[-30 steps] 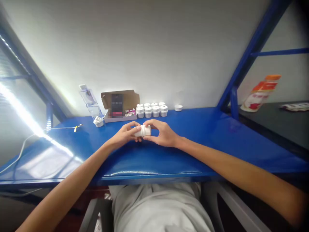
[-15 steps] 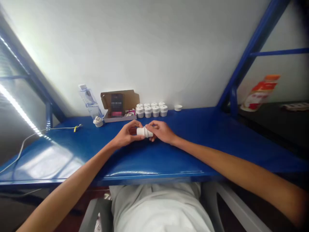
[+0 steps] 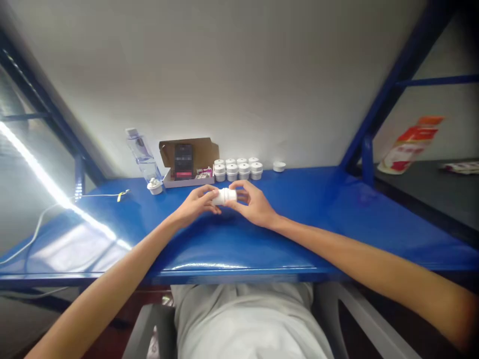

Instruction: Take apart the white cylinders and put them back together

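A small white plastic container (image 3: 224,196) lies on its side between my two hands, just above the blue table (image 3: 299,214). My left hand (image 3: 198,203) grips its left end with thumb and fingers. Around the right end close the thumb and fingers of my right hand (image 3: 254,203). A raised ring runs round the container's middle. Behind my hands stand several similar white lidded containers (image 3: 244,171) in two rows. A single shallow white cup or cap (image 3: 279,166) sits to their right.
Left of the rows, an open cardboard box (image 3: 205,143) holds a dark phone (image 3: 183,160) and small pink-white packets (image 3: 204,172). A clear bottle (image 3: 144,157) stands by a filled white cup (image 3: 154,187). A white cable (image 3: 90,195) crosses the left side. An orange-capped bottle (image 3: 407,147) stands far right.
The container has turned in my hands, and both hands have shifted their hold on it. My left fingers now close over its left end; my right hand cups the other. The view has shifted slightly.
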`<state>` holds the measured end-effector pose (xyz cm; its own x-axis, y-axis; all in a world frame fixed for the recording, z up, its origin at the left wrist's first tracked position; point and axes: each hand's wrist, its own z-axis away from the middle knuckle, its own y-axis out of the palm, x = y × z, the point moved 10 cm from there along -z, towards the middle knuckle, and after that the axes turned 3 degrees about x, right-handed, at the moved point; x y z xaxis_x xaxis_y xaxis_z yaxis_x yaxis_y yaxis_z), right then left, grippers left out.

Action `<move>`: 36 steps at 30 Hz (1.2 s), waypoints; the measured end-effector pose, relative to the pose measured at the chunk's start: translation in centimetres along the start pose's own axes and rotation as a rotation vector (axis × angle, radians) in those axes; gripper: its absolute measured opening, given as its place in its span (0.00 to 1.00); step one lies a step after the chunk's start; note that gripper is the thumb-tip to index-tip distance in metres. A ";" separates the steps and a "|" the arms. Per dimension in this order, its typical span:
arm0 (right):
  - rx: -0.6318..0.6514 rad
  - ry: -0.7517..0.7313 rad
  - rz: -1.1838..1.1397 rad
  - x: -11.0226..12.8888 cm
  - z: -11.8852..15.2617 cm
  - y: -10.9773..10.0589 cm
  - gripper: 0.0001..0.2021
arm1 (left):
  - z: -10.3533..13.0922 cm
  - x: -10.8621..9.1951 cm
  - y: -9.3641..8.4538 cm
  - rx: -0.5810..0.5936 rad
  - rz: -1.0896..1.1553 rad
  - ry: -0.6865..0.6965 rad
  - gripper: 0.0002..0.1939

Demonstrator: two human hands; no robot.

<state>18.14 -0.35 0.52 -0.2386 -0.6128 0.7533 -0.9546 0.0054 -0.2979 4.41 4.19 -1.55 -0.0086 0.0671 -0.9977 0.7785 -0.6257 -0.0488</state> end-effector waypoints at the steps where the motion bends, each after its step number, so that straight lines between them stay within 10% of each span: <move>1: 0.009 -0.087 0.052 1.0 0.1 0.0 0.17 | 0.0 0.1 -0.2 -0.006 0.002 -0.011 0.21; 5: 0.042 -0.235 0.139 3.0 0.3 0.1 0.14 | 0.0 0.4 0.2 0.047 0.054 -0.020 0.20; 16: 0.017 0.233 -0.151 -2.4 -0.2 0.0 0.20 | 0.5 -1.0 0.7 0.047 -0.030 0.103 0.23; 23: 0.060 -0.093 0.002 1.8 0.0 0.1 0.18 | 0.3 0.1 0.1 0.028 0.033 -0.008 0.20; 30: 0.059 0.332 -0.164 -3.0 0.0 0.4 0.21 | 0.5 -1.4 0.6 0.066 -0.117 0.150 0.26; 36: -0.050 0.225 -0.209 -2.8 -0.4 -0.5 0.20 | -0.1 0.3 0.1 0.038 -0.037 0.003 0.25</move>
<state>19.21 1.65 -1.25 -0.0648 -0.4146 0.9077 -0.9934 -0.0594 -0.0981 4.52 4.20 -1.87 -0.0355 0.0930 -0.9950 0.7530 -0.6521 -0.0879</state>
